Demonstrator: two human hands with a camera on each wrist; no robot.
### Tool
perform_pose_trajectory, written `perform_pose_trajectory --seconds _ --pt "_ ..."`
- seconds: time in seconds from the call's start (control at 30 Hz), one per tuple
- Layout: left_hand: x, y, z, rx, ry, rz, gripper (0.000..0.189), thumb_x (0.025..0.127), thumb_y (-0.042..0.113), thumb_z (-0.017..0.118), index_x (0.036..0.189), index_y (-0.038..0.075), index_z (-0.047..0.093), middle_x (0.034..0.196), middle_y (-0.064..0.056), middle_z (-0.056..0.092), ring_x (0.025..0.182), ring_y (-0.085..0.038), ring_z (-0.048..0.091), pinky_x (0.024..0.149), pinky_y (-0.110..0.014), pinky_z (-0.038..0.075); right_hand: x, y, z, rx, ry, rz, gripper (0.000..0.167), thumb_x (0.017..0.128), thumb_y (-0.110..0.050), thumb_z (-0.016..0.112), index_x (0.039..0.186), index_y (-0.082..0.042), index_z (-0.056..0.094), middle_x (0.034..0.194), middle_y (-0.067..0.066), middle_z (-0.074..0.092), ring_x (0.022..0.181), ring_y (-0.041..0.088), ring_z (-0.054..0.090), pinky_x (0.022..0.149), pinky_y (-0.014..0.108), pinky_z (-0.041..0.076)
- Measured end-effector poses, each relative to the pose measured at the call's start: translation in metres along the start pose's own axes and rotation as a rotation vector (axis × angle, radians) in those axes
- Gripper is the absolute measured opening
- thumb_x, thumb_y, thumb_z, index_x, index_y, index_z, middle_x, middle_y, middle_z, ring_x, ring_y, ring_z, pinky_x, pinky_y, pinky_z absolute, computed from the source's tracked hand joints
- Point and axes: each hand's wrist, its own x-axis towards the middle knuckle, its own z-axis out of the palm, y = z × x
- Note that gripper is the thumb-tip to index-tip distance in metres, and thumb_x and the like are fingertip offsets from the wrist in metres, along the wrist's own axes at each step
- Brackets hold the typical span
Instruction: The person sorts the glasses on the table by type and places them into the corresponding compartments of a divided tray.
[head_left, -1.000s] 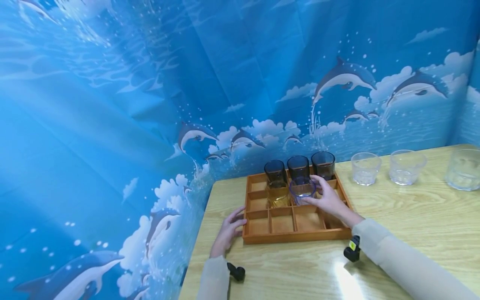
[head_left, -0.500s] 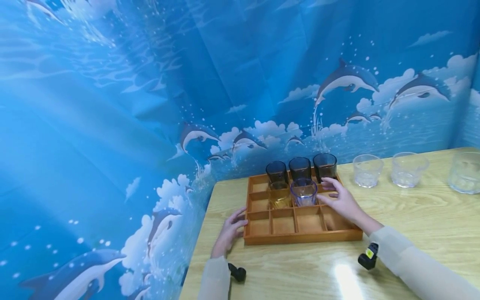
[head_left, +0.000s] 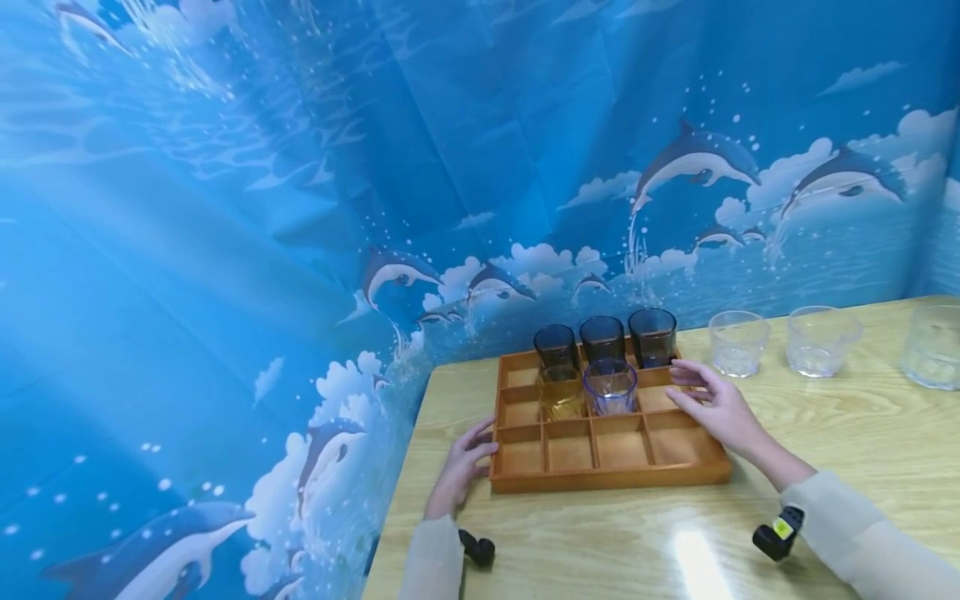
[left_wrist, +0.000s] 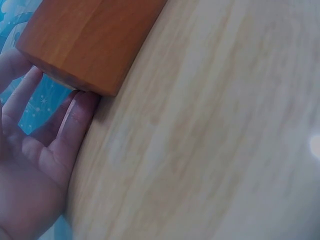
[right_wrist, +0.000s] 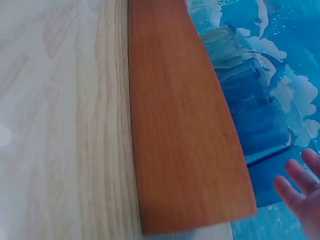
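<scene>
A wooden compartment tray (head_left: 611, 480) sits on the table. Standing in its middle row are an amber glass (head_left: 561, 396) and, to the right of it, a clear glass with a blue rim (head_left: 611, 390). Behind them three dark glasses (head_left: 653, 340) line the back row. My left hand (head_left: 455, 472) touches the tray's left side with extended fingers; the left wrist view shows its fingertips at the tray's corner (left_wrist: 95, 55). Over the tray's right edge, my right hand (head_left: 726, 417) is spread and holds nothing, apart from the blue-rimmed glass. Its fingers (right_wrist: 300, 177) also show in the right wrist view.
To the tray's right, along the back of the table (head_left: 840, 425), stand two clear glasses (head_left: 738, 346) (head_left: 817, 343) and a larger clear one (head_left: 932, 348) farther right. A blue curtain (head_left: 480, 150) printed with dolphins hangs behind and to the left.
My right hand has let go of the blue-rimmed glass in the middle row and drawn away to the right. The left hand stays at the tray's side.
</scene>
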Motion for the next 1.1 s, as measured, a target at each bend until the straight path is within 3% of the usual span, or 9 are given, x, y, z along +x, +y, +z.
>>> perform_pose_trajectory --seconds 0.1,0.2,0.6,0.73,1.1 --pt "-0.001 0.002 0.001 0.0 -0.002 0.005 0.054 0.089 0.016 0.061 0.14 0.013 0.043 0.136 -0.019 0.043 0.111 -0.027 0.052 0.08 -0.044 0.05 -0.005 -0.003 -0.009 -0.002 0.015 0.0 0.043 0.089 -0.006 0.061 0.127 0.007 0.047 0.11 -0.012 0.055 0.098 0.001 0.054 0.077 0.009 0.043" --pt "0.0 0.003 0.002 0.004 0.0 0.012 0.053 0.089 0.016 0.061 0.139 0.013 0.044 0.135 -0.02 0.044 0.109 -0.026 0.053 0.079 -0.043 0.05 -0.011 -0.002 -0.021 0.001 0.034 -0.005 0.043 0.089 -0.003 0.06 0.127 0.009 0.045 0.109 -0.02 0.053 0.098 -0.001 0.053 0.077 0.008 0.042" --pt "0.004 0.004 0.005 0.016 0.007 0.024 0.053 0.087 0.016 0.064 0.137 0.015 0.048 0.13 -0.017 0.048 0.106 -0.025 0.055 0.077 -0.042 0.051 -0.04 0.007 -0.068 -0.037 0.123 0.015 0.044 0.087 0.003 0.059 0.13 0.002 0.046 0.111 -0.02 0.054 0.098 -0.004 0.054 0.077 0.006 0.041" --pt "0.005 0.003 0.006 0.015 0.006 0.019 0.053 0.087 0.015 0.064 0.137 0.016 0.047 0.13 -0.017 0.047 0.106 -0.024 0.054 0.077 -0.042 0.051 -0.046 0.01 -0.079 -0.053 0.147 0.024 0.047 0.086 0.005 0.059 0.129 -0.007 0.048 0.11 -0.023 0.054 0.098 -0.008 0.053 0.076 0.004 0.04" --pt "-0.003 0.016 0.011 0.01 -0.008 0.009 0.053 0.088 0.012 0.062 0.138 0.01 0.045 0.132 -0.022 0.044 0.106 -0.026 0.054 0.079 -0.044 0.05 -0.059 0.012 -0.11 -0.107 0.224 0.038 0.052 0.085 0.008 0.059 0.132 -0.013 0.047 0.111 -0.024 0.053 0.096 -0.013 0.051 0.074 0.002 0.039"
